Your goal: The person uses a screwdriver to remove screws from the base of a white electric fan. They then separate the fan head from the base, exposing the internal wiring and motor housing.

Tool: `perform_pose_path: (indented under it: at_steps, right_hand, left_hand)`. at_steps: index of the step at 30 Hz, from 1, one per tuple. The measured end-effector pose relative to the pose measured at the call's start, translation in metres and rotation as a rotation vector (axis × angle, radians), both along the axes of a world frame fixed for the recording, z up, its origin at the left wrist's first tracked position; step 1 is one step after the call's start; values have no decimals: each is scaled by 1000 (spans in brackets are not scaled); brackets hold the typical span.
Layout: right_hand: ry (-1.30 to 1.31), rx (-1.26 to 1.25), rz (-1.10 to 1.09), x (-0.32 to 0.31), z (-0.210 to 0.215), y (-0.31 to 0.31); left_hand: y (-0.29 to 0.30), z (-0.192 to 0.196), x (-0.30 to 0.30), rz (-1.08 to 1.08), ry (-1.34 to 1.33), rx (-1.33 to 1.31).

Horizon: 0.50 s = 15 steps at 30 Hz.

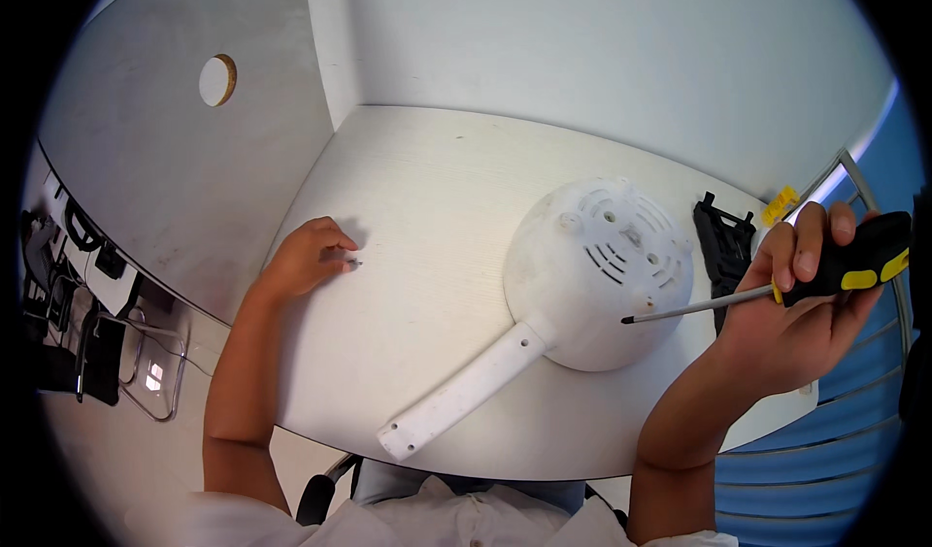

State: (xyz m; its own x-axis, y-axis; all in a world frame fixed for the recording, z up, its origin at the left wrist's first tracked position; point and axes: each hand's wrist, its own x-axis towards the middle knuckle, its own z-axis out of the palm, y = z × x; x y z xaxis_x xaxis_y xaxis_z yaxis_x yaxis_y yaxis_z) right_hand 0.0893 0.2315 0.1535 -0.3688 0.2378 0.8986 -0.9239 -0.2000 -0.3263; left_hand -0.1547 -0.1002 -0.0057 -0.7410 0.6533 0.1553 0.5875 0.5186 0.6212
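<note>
A white table [437,178] is set against a pale wall, with a grey panel standing to the left. A white plastic housing [592,275] with a long handle lies dome-up near the table's right side. A screwdriver [777,295] is gripped in the closed right hand [806,304], its tip held just over the housing. A small screw [355,264] is pinched on the tabletop by the left hand [306,256]. A black part [723,241] is seen behind the housing.
</note>
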Motion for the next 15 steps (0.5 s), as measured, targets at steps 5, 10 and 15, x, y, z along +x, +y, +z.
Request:
perform_pose_path:
  at_steps: [5, 10, 15]
  right_hand:
    - [17, -47, -28, 6, 4, 7]
    - [52, -74, -48, 11, 7, 12]
    - [94, -136, -32, 21, 11, 19]
  left_hand:
    - [9, -5, -1, -88, 186, -65]
    - [16, -20, -2, -122, 252, 17]
    - [19, -22, -2, -99, 386, 21]
